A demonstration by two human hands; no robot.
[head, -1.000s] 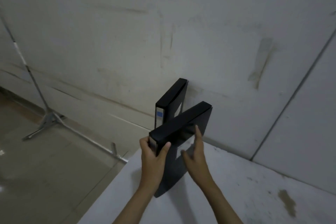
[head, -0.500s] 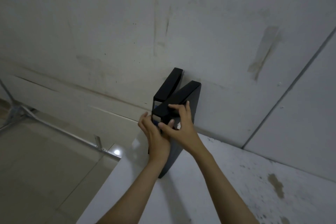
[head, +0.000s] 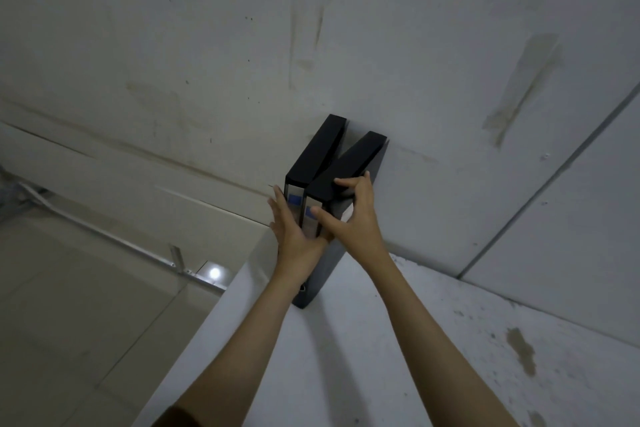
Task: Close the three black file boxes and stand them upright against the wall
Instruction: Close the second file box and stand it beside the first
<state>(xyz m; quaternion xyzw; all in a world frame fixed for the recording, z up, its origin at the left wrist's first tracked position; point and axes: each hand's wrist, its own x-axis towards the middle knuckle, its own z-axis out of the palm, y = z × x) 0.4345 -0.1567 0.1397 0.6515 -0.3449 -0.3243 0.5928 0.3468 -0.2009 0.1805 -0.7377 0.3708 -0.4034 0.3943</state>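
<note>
— Right grip?
— Right hand (head: 349,218) closed on the nearer black rectangular file box (head: 346,163): fingers hooked over its top face, thumb pressed on the spine beside a blue label.
— And the left?
— Left hand (head: 294,232) flat and open, palm laid against the spines of both boxes, fingers spread, grasping nothing.
— Position of the held box?
— Upright at the far left corner of the white, stained worktop (head: 398,340), far end touching the grey scuffed wall (head: 433,80), lower spine corner resting near the worktop's left edge.
— Second one?
— Another black file box (head: 317,149), closed, upright, just to the left, side by side and touching at the spine end; tops splayed a little apart toward the wall. Silver strip and blue label on its spine too.
— Third box?
— Cannot tell; out of view.
— Past the worktop's left edge?
— Glossy tiled floor (head: 86,305) below, with a metal bar (head: 114,239) running along it and one bright reflected spot of light.
</note>
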